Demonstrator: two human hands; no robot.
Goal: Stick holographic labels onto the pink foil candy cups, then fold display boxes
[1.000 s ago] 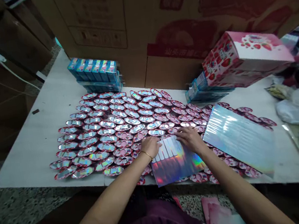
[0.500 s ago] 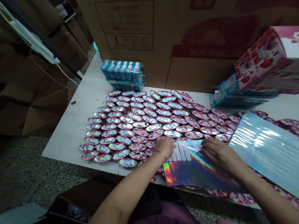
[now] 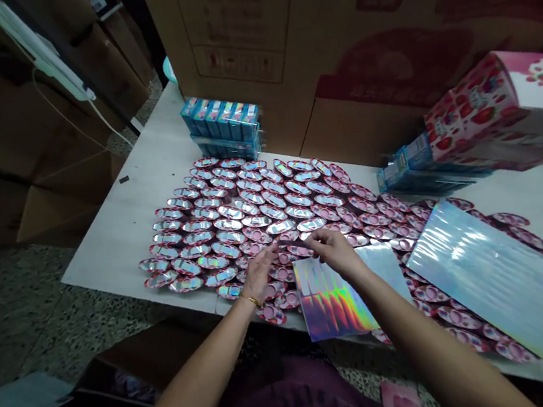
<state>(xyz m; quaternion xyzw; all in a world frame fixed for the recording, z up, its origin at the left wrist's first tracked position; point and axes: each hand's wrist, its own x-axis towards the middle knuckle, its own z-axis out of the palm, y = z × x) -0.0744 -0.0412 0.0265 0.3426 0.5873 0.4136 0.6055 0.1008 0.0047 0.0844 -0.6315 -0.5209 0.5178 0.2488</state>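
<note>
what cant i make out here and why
Head view: whether the left hand or right hand grips anything; blur.
Head view: small print on the large carton; blur.
Head view: right end of the strawberry box; picture edge.
Head view: whatever lies under the large shiny sheet; sheet covers it.

the held strip [image 3: 294, 243] is too blurred to identify

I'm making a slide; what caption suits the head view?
Left hand and right hand above shiny ovals, near iridescent sheet.

The left hand [image 3: 258, 275] and right hand [image 3: 335, 252] hold a thin strip [image 3: 294, 243] over red-rimmed oval packs [image 3: 229, 236], beside a holographic sticker sheet [image 3: 330, 303].
</note>
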